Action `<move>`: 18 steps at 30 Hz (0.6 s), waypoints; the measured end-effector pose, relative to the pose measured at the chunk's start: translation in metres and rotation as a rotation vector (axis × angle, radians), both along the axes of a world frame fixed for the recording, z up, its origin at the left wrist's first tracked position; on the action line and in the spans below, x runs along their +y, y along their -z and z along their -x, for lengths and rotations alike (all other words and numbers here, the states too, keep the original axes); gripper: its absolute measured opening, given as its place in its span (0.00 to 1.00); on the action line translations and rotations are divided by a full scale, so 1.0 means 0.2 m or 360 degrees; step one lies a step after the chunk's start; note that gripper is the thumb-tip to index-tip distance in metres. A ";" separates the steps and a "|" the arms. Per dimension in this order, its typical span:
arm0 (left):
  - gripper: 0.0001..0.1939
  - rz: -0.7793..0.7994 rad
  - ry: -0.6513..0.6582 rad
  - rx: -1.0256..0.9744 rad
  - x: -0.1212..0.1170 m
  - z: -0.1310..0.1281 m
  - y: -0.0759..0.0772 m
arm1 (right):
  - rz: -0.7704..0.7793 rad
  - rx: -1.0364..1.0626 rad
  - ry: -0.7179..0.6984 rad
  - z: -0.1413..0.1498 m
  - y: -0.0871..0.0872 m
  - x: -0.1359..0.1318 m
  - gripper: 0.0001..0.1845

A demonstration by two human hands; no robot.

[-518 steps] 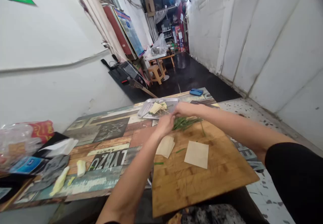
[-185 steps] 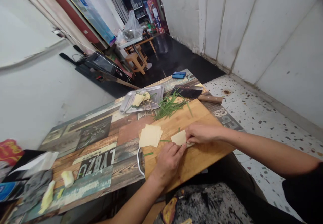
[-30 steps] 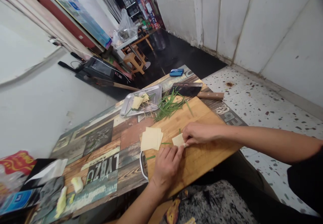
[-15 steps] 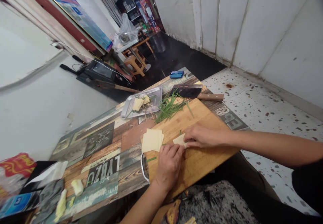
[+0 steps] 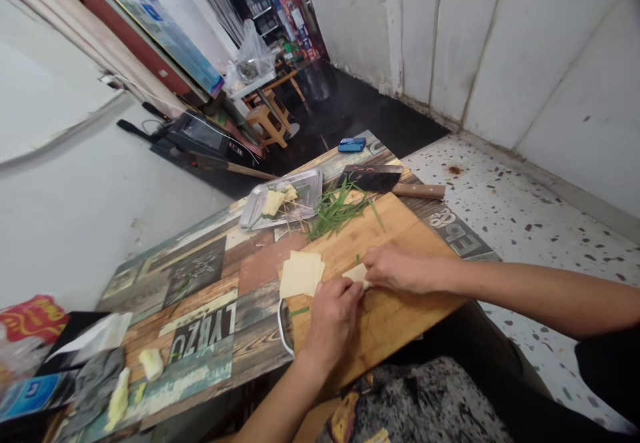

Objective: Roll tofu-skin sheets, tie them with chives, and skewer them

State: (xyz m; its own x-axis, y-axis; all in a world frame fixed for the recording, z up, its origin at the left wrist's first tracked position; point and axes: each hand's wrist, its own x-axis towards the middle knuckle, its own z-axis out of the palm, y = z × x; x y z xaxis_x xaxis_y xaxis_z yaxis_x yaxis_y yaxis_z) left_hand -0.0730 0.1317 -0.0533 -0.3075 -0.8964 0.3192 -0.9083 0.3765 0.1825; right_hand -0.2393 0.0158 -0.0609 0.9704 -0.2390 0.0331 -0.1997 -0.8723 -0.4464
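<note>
Over a wooden cutting board (image 5: 400, 230), both hands hold a small pale-yellow tofu sheet (image 5: 356, 274), now rolled into a narrow strip. My left hand (image 5: 334, 313) has its fingers closed on the near left end. At the other end, my right hand (image 5: 403, 270) pinches the sheet, hiding that part. A bit of green shows just behind it. Left of my hands lies a stack of square tofu sheets (image 5: 301, 274). Long green chives (image 5: 343, 211) are heaped on the board's far edge.
A cleaver (image 5: 373, 178) lies behind the chives, its wooden handle pointing right. A metal tray (image 5: 313, 190) holds skewered pale rolls with greens. Farther back sits a blue box (image 5: 352, 144). Vegetable pieces (image 5: 151, 364), a grey cloth (image 5: 95, 390) and packages occupy the left front.
The tofu sheet's visible part has become narrower and more rolled between my hands. My fingers have shifted slightly along it; the camera view has moved a little.
</note>
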 end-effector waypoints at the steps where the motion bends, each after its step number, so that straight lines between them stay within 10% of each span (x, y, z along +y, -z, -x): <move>1: 0.09 0.0055 0.0015 -0.0015 0.01 0.00 0.01 | -0.0023 0.0003 -0.0009 -0.01 0.02 -0.01 0.17; 18: 0.09 -0.0104 -0.0042 -0.0205 0.01 0.02 -0.02 | 0.0421 -0.0269 0.0104 0.05 0.00 0.08 0.16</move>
State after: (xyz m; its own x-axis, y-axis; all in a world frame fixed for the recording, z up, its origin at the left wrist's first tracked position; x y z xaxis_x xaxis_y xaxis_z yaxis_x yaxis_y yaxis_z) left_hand -0.0773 0.1342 -0.0498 -0.3182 -0.9223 0.2195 -0.9351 0.3434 0.0873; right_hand -0.2488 0.0323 -0.0616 0.9288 -0.2626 0.2616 -0.2018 -0.9502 -0.2375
